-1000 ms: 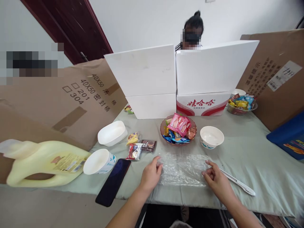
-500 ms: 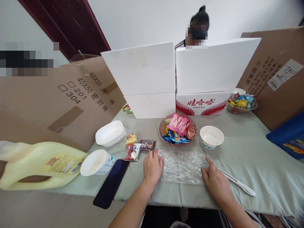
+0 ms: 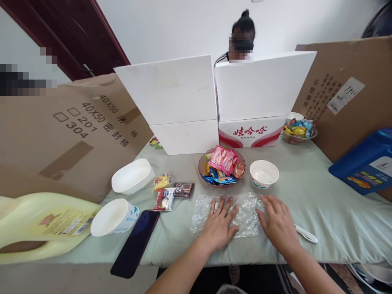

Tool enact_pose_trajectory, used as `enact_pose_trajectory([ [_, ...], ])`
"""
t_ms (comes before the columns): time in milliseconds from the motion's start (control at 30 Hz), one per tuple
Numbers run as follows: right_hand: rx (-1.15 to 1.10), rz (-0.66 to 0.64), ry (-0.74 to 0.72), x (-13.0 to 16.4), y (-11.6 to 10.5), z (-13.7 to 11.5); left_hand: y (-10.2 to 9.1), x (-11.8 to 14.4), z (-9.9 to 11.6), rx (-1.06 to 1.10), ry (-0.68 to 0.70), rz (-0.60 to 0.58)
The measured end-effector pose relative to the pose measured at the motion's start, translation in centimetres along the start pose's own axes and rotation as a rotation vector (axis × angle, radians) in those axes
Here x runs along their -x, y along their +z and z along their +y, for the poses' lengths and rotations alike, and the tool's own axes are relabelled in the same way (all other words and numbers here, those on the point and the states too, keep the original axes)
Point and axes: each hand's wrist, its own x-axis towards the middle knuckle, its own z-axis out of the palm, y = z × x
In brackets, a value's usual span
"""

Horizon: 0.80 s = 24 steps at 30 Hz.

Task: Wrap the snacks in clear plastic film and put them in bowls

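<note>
A crinkled sheet of clear plastic wrap (image 3: pixel 202 208) lies flat on the pale green cloth (image 3: pixel 321 204) near the table's front edge. My left hand (image 3: pixel 219 224) rests palm down on the middle of the wrap with its fingers spread. My right hand (image 3: pixel 277 222) lies flat on the wrap's right edge, fingers apart. Neither hand grips anything. Just behind the wrap stand a brown glass dish of wrapped snacks (image 3: pixel 221 167) and an empty white bowl (image 3: pixel 263 174).
A white utensil (image 3: pixel 305 234) lies right of my right hand. Left of the wrap are loose snack packets (image 3: pixel 171 192), a black phone (image 3: pixel 135 242), two white bowls (image 3: pixel 114 216) and a yellow jug (image 3: pixel 39 224). White boxes (image 3: pixel 214 102) and cardboard wall the table; a person sits behind.
Both hands moved inward from the wrap's two ends onto the sheet and now press it flat. The camera view shifted a little to the right.
</note>
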Motion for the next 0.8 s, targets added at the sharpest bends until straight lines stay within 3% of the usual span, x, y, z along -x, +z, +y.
enact_pose_trajectory([
  [133,-0.078,-0.195,-0.267,0.0,2.5,-2.1,-0.1,-0.1,0.3,-0.005,0.000,0.001],
  [267,-0.087,-0.327,-0.237,0.4,4.4,-2.7,-0.1,-0.3,0.5,0.003,0.006,0.022],
  [367,-0.113,-0.325,-0.228,0.5,3.4,-2.3,-1.1,0.1,0.5,0.051,-0.001,0.131],
  [500,-0.204,-0.276,-0.268,1.4,0.0,-0.9,-4.4,2.5,-0.4,0.143,-0.032,0.373],
  [567,-0.253,-0.298,-0.289,2.5,-1.2,0.3,-5.8,4.3,-1.4,0.167,-0.017,0.345],
  [633,-0.278,-0.311,-0.289,3.9,-1.5,1.6,-6.5,6.1,-2.6,0.153,0.008,0.238],
  [700,-0.281,-0.293,-0.283,5.1,-1.2,2.5,-6.2,7.7,-3.9,0.119,0.036,0.156],
  [800,-0.283,-0.242,-0.285,6.2,-0.6,3.1,-5.0,9.2,-5.3,0.102,0.080,0.175],
])
